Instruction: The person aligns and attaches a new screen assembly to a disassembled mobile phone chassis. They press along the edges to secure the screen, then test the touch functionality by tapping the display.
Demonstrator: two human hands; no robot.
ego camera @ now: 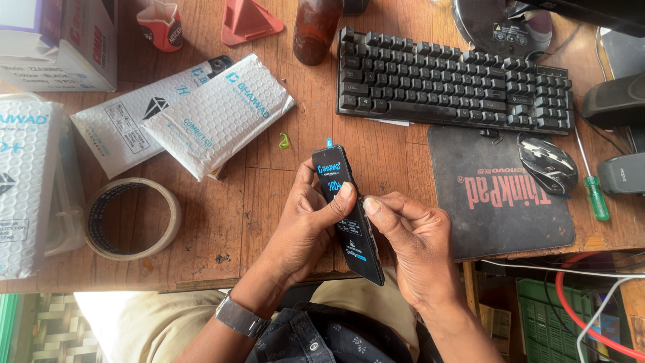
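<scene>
A long black phone screen part [347,214] with a printed protective film and a small blue tab at its top is held over the wooden desk [269,202]. My left hand [306,218] grips its left edge, thumb pressed on the face. My right hand [413,245] holds the right edge, thumb tip against the side near the middle. A metal watch [240,316] sits on my left wrist.
Two white padded mailers [201,111] lie at left, a tape roll [131,218] below them. A black keyboard [453,81], mouse [545,165] on a black pad [500,198], a green screwdriver [594,191], a brown bottle [316,27] and boxes [60,44] surround the hands.
</scene>
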